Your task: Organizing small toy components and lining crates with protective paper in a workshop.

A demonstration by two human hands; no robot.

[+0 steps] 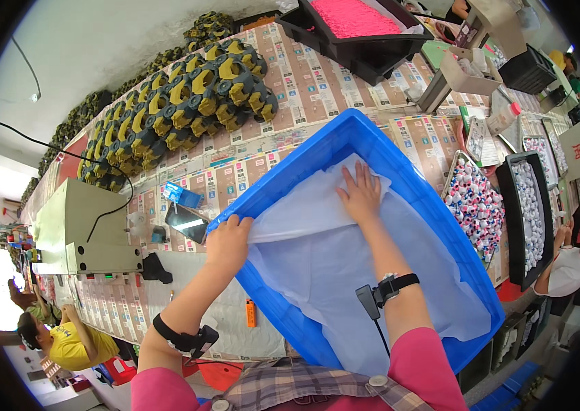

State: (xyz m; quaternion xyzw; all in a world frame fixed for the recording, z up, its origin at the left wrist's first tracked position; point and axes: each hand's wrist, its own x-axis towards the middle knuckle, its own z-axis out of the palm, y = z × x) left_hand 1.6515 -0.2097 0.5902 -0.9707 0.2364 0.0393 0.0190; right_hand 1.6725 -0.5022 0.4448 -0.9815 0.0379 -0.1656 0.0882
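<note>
A large blue plastic crate (434,205) stands tilted across the table in front of me, lined with a thin white sheet (372,288). At the crate's left rim, my left hand (228,243) is closed, with the sheet's folded edge running into its fingers. My right hand (360,195) lies on the sheet near the far corner, fingers spread and holding nothing. Creases cross the sheet, and its edge laps up the crate's walls. Just left of my left hand lies a dark phone-like slab (186,222), with a small blue box (182,194) beyond it.
Yellow-and-dark plastic parts (187,96) are piled at the far left. A black bin (372,51) holds pink pellets (355,17). Small pink-and-white pieces (473,205) fill a tray on the right. An orange lighter-like object (251,313) lies near the crate. Other people sit at both sides.
</note>
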